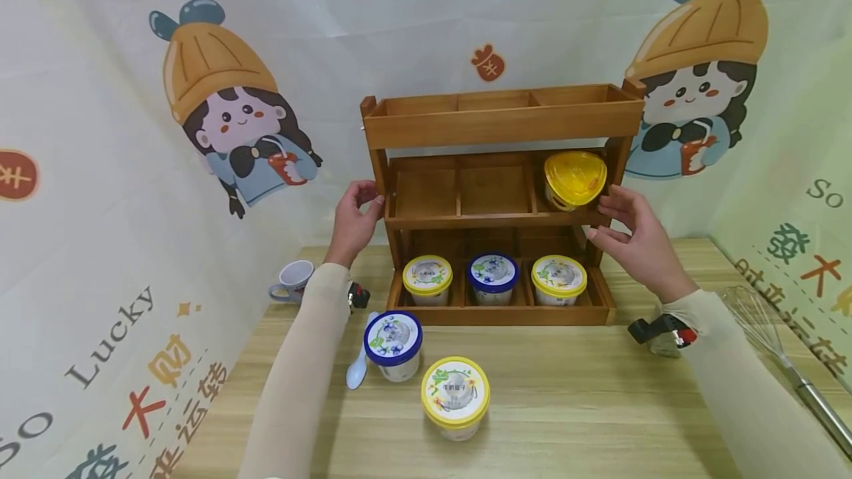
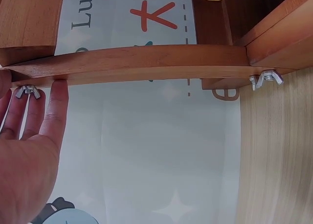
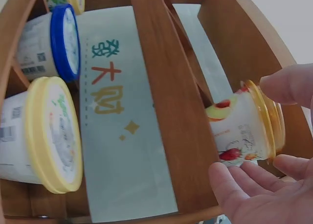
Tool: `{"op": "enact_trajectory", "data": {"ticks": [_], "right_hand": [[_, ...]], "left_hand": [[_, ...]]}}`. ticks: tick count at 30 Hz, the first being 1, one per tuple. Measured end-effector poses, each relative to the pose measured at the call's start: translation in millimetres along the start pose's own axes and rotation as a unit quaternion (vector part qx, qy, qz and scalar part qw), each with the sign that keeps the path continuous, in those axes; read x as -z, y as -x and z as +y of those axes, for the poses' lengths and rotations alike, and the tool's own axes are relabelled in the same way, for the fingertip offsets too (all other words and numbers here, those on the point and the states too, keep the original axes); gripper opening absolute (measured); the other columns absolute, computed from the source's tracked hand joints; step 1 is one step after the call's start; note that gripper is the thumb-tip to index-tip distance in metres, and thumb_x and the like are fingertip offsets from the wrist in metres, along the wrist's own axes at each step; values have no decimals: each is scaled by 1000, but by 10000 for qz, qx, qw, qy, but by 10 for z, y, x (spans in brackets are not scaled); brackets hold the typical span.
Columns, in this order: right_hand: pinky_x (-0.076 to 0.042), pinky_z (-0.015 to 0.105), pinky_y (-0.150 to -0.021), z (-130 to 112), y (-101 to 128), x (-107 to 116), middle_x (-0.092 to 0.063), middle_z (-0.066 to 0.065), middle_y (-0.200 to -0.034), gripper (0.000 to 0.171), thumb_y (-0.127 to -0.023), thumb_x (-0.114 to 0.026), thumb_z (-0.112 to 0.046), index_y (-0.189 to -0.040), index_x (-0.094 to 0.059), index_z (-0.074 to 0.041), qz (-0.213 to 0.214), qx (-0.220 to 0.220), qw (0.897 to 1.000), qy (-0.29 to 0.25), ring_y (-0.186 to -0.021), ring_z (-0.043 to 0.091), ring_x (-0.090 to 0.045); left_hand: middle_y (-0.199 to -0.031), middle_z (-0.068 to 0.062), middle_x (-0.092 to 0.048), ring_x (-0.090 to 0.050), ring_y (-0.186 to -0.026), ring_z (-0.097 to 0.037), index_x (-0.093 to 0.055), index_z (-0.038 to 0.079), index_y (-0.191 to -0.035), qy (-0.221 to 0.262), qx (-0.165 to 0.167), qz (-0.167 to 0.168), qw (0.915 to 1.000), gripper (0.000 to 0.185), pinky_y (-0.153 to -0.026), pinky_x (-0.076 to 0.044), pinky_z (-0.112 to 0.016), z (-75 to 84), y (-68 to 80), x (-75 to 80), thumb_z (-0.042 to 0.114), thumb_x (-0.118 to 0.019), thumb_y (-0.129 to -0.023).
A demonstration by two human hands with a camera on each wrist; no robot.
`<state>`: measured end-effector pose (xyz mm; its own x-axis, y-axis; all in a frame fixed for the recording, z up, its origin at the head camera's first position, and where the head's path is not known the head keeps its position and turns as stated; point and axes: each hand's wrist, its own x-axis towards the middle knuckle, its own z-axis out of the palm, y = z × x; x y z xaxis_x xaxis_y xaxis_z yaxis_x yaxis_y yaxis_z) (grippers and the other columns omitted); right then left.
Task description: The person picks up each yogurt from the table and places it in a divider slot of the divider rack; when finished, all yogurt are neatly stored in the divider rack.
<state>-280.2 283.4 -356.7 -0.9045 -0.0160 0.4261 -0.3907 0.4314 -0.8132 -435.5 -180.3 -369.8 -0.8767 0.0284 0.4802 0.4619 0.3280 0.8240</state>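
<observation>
A brown wooden rack (image 1: 502, 222) with compartments stands at the back of the table. My left hand (image 1: 357, 219) is at its left side post, with fairly straight fingertips against the wood by a wing nut (image 2: 28, 91). On the right, my right hand (image 1: 632, 236) reaches to the rack's side with its fingers spread. Beside those fingers, a yellow-lidded cup (image 1: 574, 182) with fruit prints sits tilted in the middle tier's right compartment. The right wrist view has the fingertips close around its lid and the shelf's front board (image 3: 168, 106).
The bottom tier holds two yellow-lidded tubs (image 1: 427, 277) (image 1: 559, 277) and a blue-lidded tub (image 1: 492, 274). In front stand another blue-lidded tub (image 1: 394, 342) and yellow-lidded tub (image 1: 455, 394). A light blue spoon (image 1: 357, 369) and mug (image 1: 296, 279) lie left; a whisk (image 1: 788, 364) lies right.
</observation>
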Motion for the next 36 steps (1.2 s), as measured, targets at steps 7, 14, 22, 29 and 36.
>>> {"op": "enact_trajectory", "data": {"ticks": [7,14,22,29,36], "right_hand": [[-47,0,-95,19,168,-91,-46,22,-156,73,-101,-71,-13,-161,-30,-2,28,166,9998,-127,-136,17,-51],[-49,1,-95,35,286,-235,-49,24,-153,68,-101,-70,-9,-158,-33,1,-384,178,9989,-203,-136,27,-51],[-52,7,-95,87,359,-476,-56,22,-148,59,-102,-68,-10,-154,-40,-1,-831,166,9961,-246,-132,25,-54],[-56,18,-94,137,415,-701,-60,24,-143,53,-101,-70,-11,-148,-48,-3,-1123,286,9930,-235,-130,43,-56],[-60,27,-96,119,498,-924,-62,21,-141,52,-101,-72,-15,-147,-51,-5,-1431,417,9887,-176,-131,43,-59]], "left_hand": [[-138,-17,-62,-60,-133,-31,-56,7,-139,-11,24,-16,10000,33,-100,-63,-47,11,1,-11,17,-62,-107],[-139,-17,-62,-60,-133,-30,-56,7,-139,-31,57,-21,10000,34,-101,-63,-46,9,6,-9,19,-62,-108],[-138,-16,-63,-60,-133,-30,-56,8,-139,-86,63,-7,9999,34,-100,-63,-46,9,8,-6,20,-61,-108],[-139,-14,-62,-60,-134,-28,-56,9,-140,-113,138,1,9998,34,-101,-63,-43,18,-13,-12,20,-61,-108],[-137,-16,-63,-61,-132,-31,-57,7,-138,-57,49,35,10000,33,-99,-64,-45,18,-4,-10,19,-62,-107]]}}
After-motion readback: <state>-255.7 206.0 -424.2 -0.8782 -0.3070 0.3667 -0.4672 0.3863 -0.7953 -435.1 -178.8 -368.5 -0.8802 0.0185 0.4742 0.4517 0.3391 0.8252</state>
